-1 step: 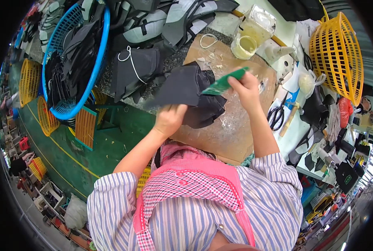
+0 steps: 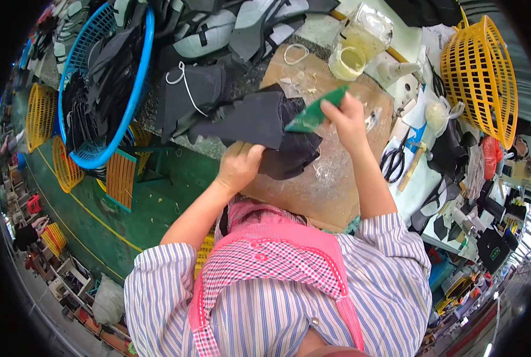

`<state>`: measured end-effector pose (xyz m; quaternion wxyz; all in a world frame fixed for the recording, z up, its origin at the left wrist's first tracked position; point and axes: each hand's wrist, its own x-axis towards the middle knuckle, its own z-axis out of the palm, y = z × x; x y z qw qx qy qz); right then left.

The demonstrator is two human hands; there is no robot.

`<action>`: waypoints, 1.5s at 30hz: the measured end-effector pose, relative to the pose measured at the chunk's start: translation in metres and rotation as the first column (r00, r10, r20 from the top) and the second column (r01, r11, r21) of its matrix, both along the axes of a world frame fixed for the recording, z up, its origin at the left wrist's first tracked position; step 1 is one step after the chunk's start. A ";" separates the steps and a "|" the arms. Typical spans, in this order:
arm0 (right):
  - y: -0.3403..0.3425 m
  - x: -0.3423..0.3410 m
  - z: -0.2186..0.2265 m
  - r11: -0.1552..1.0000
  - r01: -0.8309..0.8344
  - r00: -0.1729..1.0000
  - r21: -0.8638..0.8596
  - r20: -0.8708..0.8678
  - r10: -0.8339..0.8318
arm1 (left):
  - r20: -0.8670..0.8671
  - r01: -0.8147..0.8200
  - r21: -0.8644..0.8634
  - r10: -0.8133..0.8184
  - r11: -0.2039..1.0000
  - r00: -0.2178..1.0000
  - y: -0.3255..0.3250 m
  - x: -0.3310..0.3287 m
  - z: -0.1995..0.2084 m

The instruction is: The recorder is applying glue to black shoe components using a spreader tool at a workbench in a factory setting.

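My left hand [image 2: 240, 165] is closed on the near edge of a dark grey flat material piece [image 2: 247, 122], thumb on top. This piece lies over a fanned stack of similar dark pieces [image 2: 292, 162] on a brown cardboard sheet [image 2: 331, 202]. Pinched in my right hand [image 2: 347, 122] is a flat green scraper [image 2: 314, 113], tilted, its lower edge at the right edge of the dark piece. Whether that edge touches the piece, I cannot tell. To the left lies another dark bundle [image 2: 197, 89] with a white cord [image 2: 188, 89] across it.
A cloudy glue container [image 2: 348, 59] stands at the cardboard's far edge. Black scissors [image 2: 393, 163] and a wooden-handled hammer [image 2: 413, 166] lie right. A blue basket [image 2: 149, 65] of dark pieces stands left, a yellow basket [image 2: 479, 83] far right. Grey-and-black parts [image 2: 209, 35] cover the back.
The dark piece's left end has swung away from me and now lies flatter. The green scraper is tilted more steeply, its upper end slightly farther from me.
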<state>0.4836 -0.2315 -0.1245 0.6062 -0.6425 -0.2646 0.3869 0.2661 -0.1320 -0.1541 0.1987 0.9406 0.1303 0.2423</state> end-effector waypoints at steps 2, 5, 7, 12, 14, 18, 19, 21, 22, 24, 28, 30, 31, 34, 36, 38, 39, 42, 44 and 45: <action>0.021 0.000 -0.001 0.998 0.064 0.993 0.002 0.098 -0.064 | -0.055 0.041 -0.008 -0.042 0.999 0.998 -0.002 -0.003 0.000; 0.039 0.004 -0.002 0.990 0.129 0.950 0.052 0.279 -0.138 | 0.090 0.101 0.126 -0.112 0.987 0.990 -0.002 0.002 0.000; 0.039 0.004 -0.004 0.994 0.088 0.914 0.059 0.391 -0.104 | 0.079 0.037 0.101 -0.045 0.994 0.996 -0.001 0.008 0.008; 0.000 -0.005 0.016 0.957 -0.289 0.809 -0.019 0.530 0.255 | 0.133 0.073 0.092 -0.085 0.993 0.988 0.002 -0.002 -0.006; -0.004 -0.008 0.020 0.977 -0.214 0.972 -0.016 0.095 0.214 | 0.113 0.094 0.101 -0.106 0.990 0.988 0.002 -0.001 -0.005; 0.043 0.000 -0.005 0.985 0.143 0.839 -0.098 0.539 -0.068 | 0.106 0.088 0.119 -0.100 0.989 0.989 0.000 0.008 -0.002; 0.051 0.006 -0.008 0.985 0.143 0.840 -0.097 0.538 -0.069 | 0.101 0.086 0.106 -0.097 0.991 0.990 0.002 0.009 -0.003; 0.061 0.016 -0.008 0.987 0.160 0.857 0.005 0.496 -0.141 | 0.097 0.089 0.093 -0.098 0.992 0.990 0.003 0.009 -0.004; 0.059 0.015 -0.006 0.988 0.152 0.859 0.003 0.495 -0.134 | 0.113 0.071 0.101 -0.082 0.992 0.990 0.001 0.006 -0.006; 0.050 0.008 -0.001 0.988 0.027 0.984 0.155 0.169 -0.054 | 0.130 0.046 0.105 -0.060 0.993 0.990 0.002 0.004 -0.009; 0.062 0.019 -0.013 0.993 0.120 0.896 0.015 0.430 -0.115 | 0.165 0.061 0.083 -0.074 0.995 0.984 -0.001 0.009 -0.008; 0.064 0.024 -0.005 0.989 0.144 0.879 0.013 0.458 -0.134 | 0.166 0.066 0.081 -0.079 0.995 0.983 0.001 0.011 -0.009; 0.060 0.024 0.005 0.993 0.116 0.930 0.013 0.349 -0.113 | 0.161 0.061 0.090 -0.075 0.994 0.984 0.001 0.010 -0.009; 0.049 0.014 0.006 0.998 0.055 0.987 0.027 0.151 -0.058 | 0.150 0.042 0.089 -0.055 0.995 0.987 -0.001 0.006 -0.011; 0.039 0.000 0.006 0.998 0.031 0.966 -0.048 0.259 -0.017 | 0.145 0.027 0.080 -0.038 0.996 0.989 -0.004 0.008 -0.011; 0.002 -0.012 0.000 0.989 -0.145 0.838 -0.029 0.528 0.138 | 0.163 -0.016 0.109 -0.002 0.994 0.987 0.001 0.013 -0.006; -0.018 -0.018 -0.001 0.971 -0.239 0.811 0.009 0.552 0.195 | 0.154 -0.012 0.109 -0.004 0.994 0.988 -0.001 0.009 -0.005; -0.049 -0.017 -0.001 0.944 -0.326 0.859 0.060 0.435 0.269 | 0.097 0.006 0.014 -0.008 1.000 0.995 -0.006 0.009 -0.004; -0.032 -0.016 0.009 0.975 -0.171 0.934 0.140 0.340 0.115 | 0.088 -0.018 0.132 0.006 0.991 0.996 -0.002 0.014 0.000; -0.012 -0.016 0.007 0.990 -0.011 0.966 0.140 0.256 -0.025 | 0.120 0.000 0.120 -0.014 0.993 0.993 0.001 0.017 0.000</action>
